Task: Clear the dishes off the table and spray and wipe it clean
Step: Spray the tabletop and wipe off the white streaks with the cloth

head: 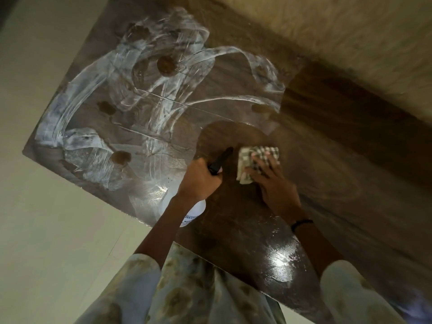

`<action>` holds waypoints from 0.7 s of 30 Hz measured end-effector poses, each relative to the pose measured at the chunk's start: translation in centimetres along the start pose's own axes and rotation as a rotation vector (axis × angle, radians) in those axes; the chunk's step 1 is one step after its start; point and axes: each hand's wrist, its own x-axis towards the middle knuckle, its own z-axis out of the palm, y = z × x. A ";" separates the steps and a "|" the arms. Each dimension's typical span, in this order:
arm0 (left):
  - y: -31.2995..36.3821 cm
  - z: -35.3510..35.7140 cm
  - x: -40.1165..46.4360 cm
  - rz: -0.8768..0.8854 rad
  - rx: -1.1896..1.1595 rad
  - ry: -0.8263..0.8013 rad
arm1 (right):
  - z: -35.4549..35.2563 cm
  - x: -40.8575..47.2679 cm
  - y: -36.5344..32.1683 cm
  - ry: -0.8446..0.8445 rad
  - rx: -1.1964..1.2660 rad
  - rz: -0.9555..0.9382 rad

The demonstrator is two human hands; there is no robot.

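Table (233, 230) stood dish-free mid-wipe: right hand (273, 183) pressed flat on checked cloth (259, 157), left hand (198, 178) gripped spray bottle (187, 206); next, likely streaks (77, 101) toward ten o'clock.

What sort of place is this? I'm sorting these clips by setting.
Probably a home dining area, though little of the room shows: a dark wooden table smeared with white cleaner, plain pale floor, and a person's hands holding a spray bottle and a checked cloth.

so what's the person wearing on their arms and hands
Both hands, left hand and right hand, are bare, no gloves. Short pale sleeves with a faded floral print end above the elbows. A thin dark band circles the right wrist.
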 end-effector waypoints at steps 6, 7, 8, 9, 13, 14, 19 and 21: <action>3.9 1.7 2.6 0.020 0.067 -0.036 | -1.7 2.0 2.1 0.001 0.012 0.127; 4.5 1.9 2.9 0.015 0.070 -0.038 | -1.7 2.0 2.2 -0.004 0.012 0.126; 4.9 2.1 3.3 0.017 0.067 -0.038 | -1.7 1.9 2.3 -0.004 0.012 0.122; 5.3 2.2 3.5 0.015 0.062 -0.040 | -1.8 1.9 2.4 0.001 0.017 0.111; 5.8 2.3 4.2 0.008 0.085 -0.008 | -2.1 2.3 3.8 0.022 0.022 0.058; 5.8 2.2 4.3 0.009 0.093 0.005 | -2.2 2.6 4.5 0.020 0.023 0.062; 5.3 1.3 4.9 -0.029 0.055 0.049 | -3.3 7.0 7.3 0.102 0.062 0.173; 5.2 1.0 5.1 -0.010 0.049 0.056 | -3.8 9.5 7.0 0.143 0.080 0.206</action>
